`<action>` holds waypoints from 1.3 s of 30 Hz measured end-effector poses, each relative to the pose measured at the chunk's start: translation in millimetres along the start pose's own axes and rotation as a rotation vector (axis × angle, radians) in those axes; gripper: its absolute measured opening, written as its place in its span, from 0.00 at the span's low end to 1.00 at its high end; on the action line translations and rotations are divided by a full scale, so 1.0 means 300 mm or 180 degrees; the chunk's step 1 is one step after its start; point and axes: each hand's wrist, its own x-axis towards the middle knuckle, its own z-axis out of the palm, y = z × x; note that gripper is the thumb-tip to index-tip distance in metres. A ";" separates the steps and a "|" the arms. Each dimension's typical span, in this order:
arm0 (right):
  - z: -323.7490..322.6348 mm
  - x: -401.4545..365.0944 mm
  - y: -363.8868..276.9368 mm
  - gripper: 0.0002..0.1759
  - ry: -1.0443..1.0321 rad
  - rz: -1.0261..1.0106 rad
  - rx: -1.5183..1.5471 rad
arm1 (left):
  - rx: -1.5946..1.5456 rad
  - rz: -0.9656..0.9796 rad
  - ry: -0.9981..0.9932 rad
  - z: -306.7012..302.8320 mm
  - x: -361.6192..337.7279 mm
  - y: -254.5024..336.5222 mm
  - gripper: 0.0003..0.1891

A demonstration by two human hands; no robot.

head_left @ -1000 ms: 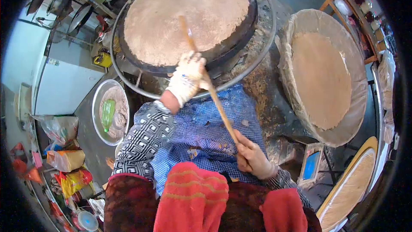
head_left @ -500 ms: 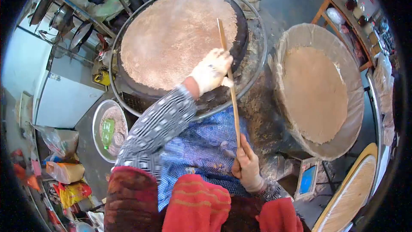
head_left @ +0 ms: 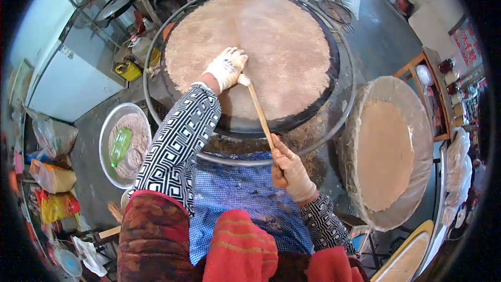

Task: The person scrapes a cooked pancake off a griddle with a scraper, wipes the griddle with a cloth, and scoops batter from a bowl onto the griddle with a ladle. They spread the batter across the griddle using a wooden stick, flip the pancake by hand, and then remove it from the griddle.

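Observation:
A round dark griddle carries a wide, thin layer of brownish batter, with steam rising over it. My left hand, in a whitish work glove, reaches over the near left part of the batter, closed around a long flat wooden stick. The stick's far part lies over the batter and is smeared by motion. At the griddle's near side, my right hand, in a pale glove with bare fingers, is wrapped round the stick's near end. Both patterned sleeves show.
A metal ring surrounds the griddle. On the right stands a large lined tub of brown batter. A metal basin at left holds pale mash and a green plastic bottle. A round board leans at lower right.
My left hand and the stick have swung left across the batter. The batter now reaches nearer the griddle's right edge and looks smoother there. The camera view has also shifted.

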 end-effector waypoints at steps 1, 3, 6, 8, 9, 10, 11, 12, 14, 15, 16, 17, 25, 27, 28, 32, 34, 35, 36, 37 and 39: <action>0.028 0.022 0.001 0.27 0.0059 -0.0099 -0.0423 | 0.0020 -0.0016 0.0077 -0.002 -0.047 -0.038 0.38; 0.065 0.090 0.046 0.27 0.0029 -0.0189 -0.0868 | -0.0018 -0.0217 -0.0187 -0.079 -0.160 -0.090 0.40; 0.165 0.116 0.073 0.26 0.0067 -0.0060 -0.1626 | 0.0115 -0.0461 0.0035 -0.081 -0.401 -0.180 0.45; 0.139 0.095 0.154 0.25 -0.0188 -0.0629 -0.2171 | 0.0267 -0.0756 -0.0247 -0.130 -0.537 -0.130 0.47; 0.134 0.052 0.160 0.25 -0.0213 -0.0715 -0.2464 | 0.0291 -0.0822 -0.0340 -0.159 -0.577 -0.090 0.47; 0.063 0.051 0.258 0.25 -0.0088 -0.2094 -0.3011 | 0.0200 -0.0951 -0.0558 -0.171 -0.587 -0.044 0.49; 0.034 -0.003 0.281 0.27 0.0059 -0.2452 -0.3055 | 0.0244 -0.1103 -0.0650 -0.208 -0.541 0.044 0.51; 0.000 -0.064 0.293 0.28 0.0182 -0.2803 -0.3101 | 0.0132 -0.0739 -0.0198 -0.208 -0.510 0.109 0.52; -0.039 -0.256 0.297 0.29 0.0613 -0.1190 -0.1896 | -0.0597 -0.0010 0.0540 -0.257 -0.353 0.268 0.52; -0.029 -0.320 0.281 0.29 0.0612 -0.1176 -0.1937 | -0.0924 0.0437 0.0801 -0.223 -0.256 0.318 0.51; -0.014 -0.379 0.265 0.29 0.0975 -0.0654 -0.1343 | -0.0928 0.0604 0.0656 -0.197 -0.168 0.379 0.50; -0.008 -0.413 0.256 0.30 0.1337 -0.0136 -0.0739 | -0.0884 0.0792 0.0536 -0.124 -0.101 0.430 0.50; 0.009 -0.278 0.176 0.28 -0.0159 0.0413 0.0934 | -0.0209 0.0253 -0.0664 -0.157 -0.177 0.207 0.49; 0.027 -0.236 0.156 0.27 -0.0299 0.0610 0.0810 | -0.0186 -0.0022 -0.0487 -0.127 -0.265 0.134 0.50; 0.031 -0.204 0.173 0.27 -0.0320 0.0500 0.0245 | -0.0163 -0.0022 -0.0230 -0.109 -0.327 0.096 0.49; 0.110 -0.157 0.197 0.26 -0.0050 0.0469 -0.1405 | 0.0111 -0.0355 0.0147 -0.116 -0.562 0.041 0.36; 0.094 -0.164 0.222 0.26 -0.0071 -0.0052 -0.1749 | -0.0192 -0.0669 0.0332 -0.203 -0.653 0.103 0.37; 0.071 -0.164 0.225 0.25 -0.0079 -0.0533 -0.2125 | -0.0461 -0.0811 0.0611 -0.240 -0.705 0.138 0.38; 0.046 -0.156 0.213 0.25 0.0023 -0.0609 -0.2127 | -0.0672 -0.0770 0.0809 -0.242 -0.744 0.143 0.39; 0.017 -0.121 0.188 0.25 0.0196 -0.0712 -0.2130 | -0.0529 -0.0702 0.0987 -0.192 -0.813 0.136 0.40; -0.044 -0.051 0.100 0.26 0.0560 -0.2775 -0.3485 | -0.0233 -0.0488 0.0302 -0.117 -0.885 0.103 0.40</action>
